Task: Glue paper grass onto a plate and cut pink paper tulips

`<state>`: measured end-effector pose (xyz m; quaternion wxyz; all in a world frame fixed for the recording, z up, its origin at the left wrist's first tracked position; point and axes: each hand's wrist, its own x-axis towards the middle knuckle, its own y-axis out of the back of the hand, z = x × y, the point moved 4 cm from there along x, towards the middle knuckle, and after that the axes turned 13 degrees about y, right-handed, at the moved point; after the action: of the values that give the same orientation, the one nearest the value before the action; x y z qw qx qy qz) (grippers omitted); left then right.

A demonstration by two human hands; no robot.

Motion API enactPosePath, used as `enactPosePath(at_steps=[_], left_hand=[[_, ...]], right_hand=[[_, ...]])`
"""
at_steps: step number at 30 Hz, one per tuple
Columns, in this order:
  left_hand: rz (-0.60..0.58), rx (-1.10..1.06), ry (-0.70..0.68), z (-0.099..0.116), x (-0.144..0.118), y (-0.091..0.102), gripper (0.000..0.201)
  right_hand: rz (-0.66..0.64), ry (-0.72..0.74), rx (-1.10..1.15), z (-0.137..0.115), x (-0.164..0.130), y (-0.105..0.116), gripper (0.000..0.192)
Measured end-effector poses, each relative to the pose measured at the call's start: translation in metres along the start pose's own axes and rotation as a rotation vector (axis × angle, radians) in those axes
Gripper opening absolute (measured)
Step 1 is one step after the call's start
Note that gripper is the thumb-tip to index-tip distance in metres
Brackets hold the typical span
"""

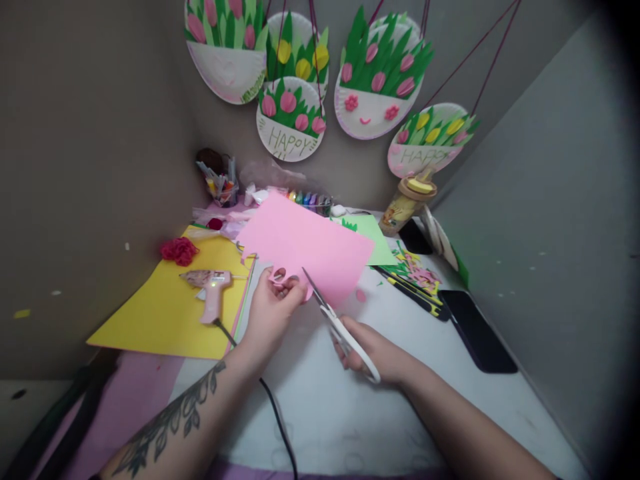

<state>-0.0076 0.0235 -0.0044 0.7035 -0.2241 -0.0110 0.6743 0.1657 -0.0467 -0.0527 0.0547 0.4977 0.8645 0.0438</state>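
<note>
Pink sheet (313, 240) and scissors (350, 337) were in 2 hands above the worktop (320, 413).
Glue gun (214, 297) lay on a yellow sheet (150, 310) along the left edge; paper scraps (419, 272) and a black phone (477, 330) sat toward the right edge, a cup (406, 205) near the back right corner. Pink sheet, mid-worktop, hid part of the back clutter. Left hand (279, 293), fingers curled, pinched its notched near edge; right hand (365, 347) was closed round the scissors' white handles, blades overlapping the paper.
</note>
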Motion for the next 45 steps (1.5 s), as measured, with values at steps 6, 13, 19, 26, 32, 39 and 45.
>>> enactPosePath(at_steps=[6, 13, 19, 26, 32, 39, 45], left_hand=[[0.003, 0.003, 0.024, 0.001, 0.0, 0.003, 0.044], [0.007, 0.057, 0.003, 0.006, 0.001, 0.004, 0.039], [-0.013, 0.041, 0.043, -0.001, 0.0, 0.004, 0.044], [-0.044, 0.04, 0.058, -0.004, 0.0, 0.002, 0.044], [-0.045, 0.058, 0.055, -0.002, -0.002, 0.002, 0.043], [-0.025, 0.064, 0.059, 0.0, -0.001, 0.003, 0.042], [-0.023, 0.055, 0.06, 0.002, -0.001, 0.004, 0.043]], right_hand=[[-0.012, -0.026, -0.003, 0.004, -0.002, 0.003, 0.024], [-0.004, -0.062, -0.025, 0.002, -0.002, 0.004, 0.024], [0.05, -0.03, -0.103, 0.002, 0.001, 0.004, 0.021], [0.04, -0.039, -0.115, -0.003, 0.003, 0.002, 0.022], [0.039, -0.039, -0.115, 0.001, 0.001, 0.001, 0.026], [-0.009, -0.037, -0.079, -0.001, 0.004, 0.003, 0.02], [-0.021, -0.058, -0.064, -0.008, 0.004, 0.001, 0.017]])
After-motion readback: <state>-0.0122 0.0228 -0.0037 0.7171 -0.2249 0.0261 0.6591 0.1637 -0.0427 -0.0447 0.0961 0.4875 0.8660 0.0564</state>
